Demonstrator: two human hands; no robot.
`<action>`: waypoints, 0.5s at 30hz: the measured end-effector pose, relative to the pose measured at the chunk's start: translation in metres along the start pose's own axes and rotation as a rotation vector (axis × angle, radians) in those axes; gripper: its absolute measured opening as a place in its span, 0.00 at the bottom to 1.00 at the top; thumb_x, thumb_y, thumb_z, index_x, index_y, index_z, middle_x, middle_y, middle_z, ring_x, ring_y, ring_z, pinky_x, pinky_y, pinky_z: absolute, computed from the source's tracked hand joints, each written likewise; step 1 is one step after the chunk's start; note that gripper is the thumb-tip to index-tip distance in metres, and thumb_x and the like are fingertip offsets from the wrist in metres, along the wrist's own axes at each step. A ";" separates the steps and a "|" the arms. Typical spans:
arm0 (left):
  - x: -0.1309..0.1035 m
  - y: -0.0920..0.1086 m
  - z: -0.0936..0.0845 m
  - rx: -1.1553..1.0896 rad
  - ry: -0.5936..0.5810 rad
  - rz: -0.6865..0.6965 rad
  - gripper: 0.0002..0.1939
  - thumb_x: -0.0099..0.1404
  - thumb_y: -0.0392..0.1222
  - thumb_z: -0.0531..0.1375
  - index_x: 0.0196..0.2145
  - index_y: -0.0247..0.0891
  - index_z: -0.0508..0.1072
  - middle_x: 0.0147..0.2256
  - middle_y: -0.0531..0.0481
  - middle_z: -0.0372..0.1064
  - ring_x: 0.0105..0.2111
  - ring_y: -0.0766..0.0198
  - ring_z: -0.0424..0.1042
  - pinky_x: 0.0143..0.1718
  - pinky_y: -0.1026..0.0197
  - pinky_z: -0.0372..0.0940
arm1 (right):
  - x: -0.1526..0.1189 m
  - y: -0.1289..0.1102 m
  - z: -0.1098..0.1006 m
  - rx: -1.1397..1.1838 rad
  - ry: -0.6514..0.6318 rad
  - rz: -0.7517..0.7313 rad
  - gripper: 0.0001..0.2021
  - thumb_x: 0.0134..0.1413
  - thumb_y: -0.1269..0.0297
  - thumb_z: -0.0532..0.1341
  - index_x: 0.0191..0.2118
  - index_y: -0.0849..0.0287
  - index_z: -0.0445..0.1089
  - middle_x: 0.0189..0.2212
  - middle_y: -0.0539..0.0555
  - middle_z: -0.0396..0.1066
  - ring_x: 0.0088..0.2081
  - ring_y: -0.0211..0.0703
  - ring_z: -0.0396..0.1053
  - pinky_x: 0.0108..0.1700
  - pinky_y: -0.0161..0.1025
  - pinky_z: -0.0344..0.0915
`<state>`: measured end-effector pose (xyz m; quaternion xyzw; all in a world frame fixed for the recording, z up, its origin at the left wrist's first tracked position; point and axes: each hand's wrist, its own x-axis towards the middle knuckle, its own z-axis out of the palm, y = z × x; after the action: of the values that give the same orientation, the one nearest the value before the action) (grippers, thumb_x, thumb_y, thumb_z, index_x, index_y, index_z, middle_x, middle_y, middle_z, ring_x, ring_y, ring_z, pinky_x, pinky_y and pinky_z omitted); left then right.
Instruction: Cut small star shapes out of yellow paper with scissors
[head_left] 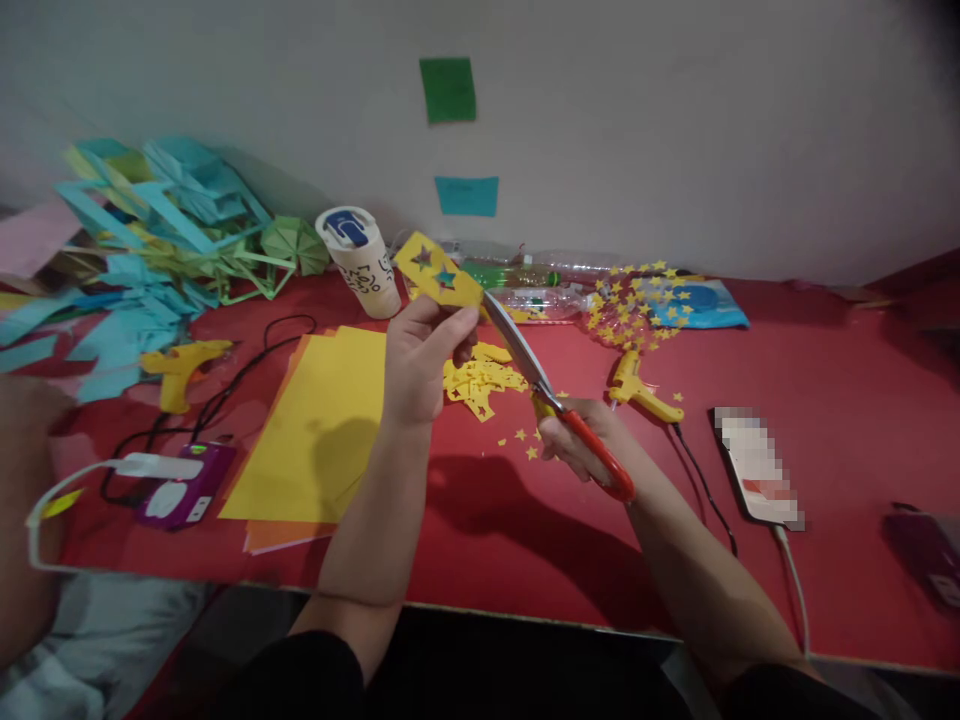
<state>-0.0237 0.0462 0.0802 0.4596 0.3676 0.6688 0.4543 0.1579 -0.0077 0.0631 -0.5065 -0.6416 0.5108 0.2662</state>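
Note:
My left hand [429,350] pinches a small yellow paper strip [457,284] that has star-shaped holes in it. Red-handled scissors [551,395] are in my right hand [581,435], their blades pointing up and left, with the tip at the strip's right end. Below the strip, yellow paper scraps [484,380] lie in a heap on the red table [480,520]. A few loose yellow stars [532,453] are scattered near my right hand. Yellow sheets [322,420] lie stacked over orange ones, left of my left forearm.
A white cup [364,270], plastic bottles [540,300] and a star-covered clear item [634,305] stand or lie along the wall. Glue guns [645,390] [180,372], a phone [757,465], a purple power strip [184,490] and cables flank my arms. Another person's arm [26,500] is at left.

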 end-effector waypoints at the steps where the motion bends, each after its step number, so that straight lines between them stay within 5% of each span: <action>1: 0.001 0.000 -0.001 -0.006 -0.002 0.013 0.05 0.52 0.40 0.63 0.22 0.37 0.71 0.16 0.58 0.63 0.15 0.77 0.59 0.14 0.72 0.55 | 0.000 0.000 0.000 -0.009 -0.008 -0.011 0.19 0.48 0.47 0.57 0.19 0.55 0.57 0.13 0.45 0.56 0.13 0.31 0.52 0.16 0.33 0.47; 15: 0.003 0.002 -0.006 0.013 -0.031 0.070 0.08 0.55 0.37 0.61 0.22 0.39 0.66 0.14 0.59 0.59 0.13 0.77 0.54 0.12 0.72 0.50 | 0.001 0.008 -0.007 0.043 -0.157 -0.030 0.22 0.52 0.43 0.57 0.22 0.55 0.56 0.14 0.41 0.51 0.14 0.30 0.51 0.17 0.32 0.47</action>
<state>-0.0309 0.0478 0.0808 0.4852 0.3486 0.6747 0.4335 0.1667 -0.0046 0.0585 -0.4493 -0.6568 0.5587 0.2335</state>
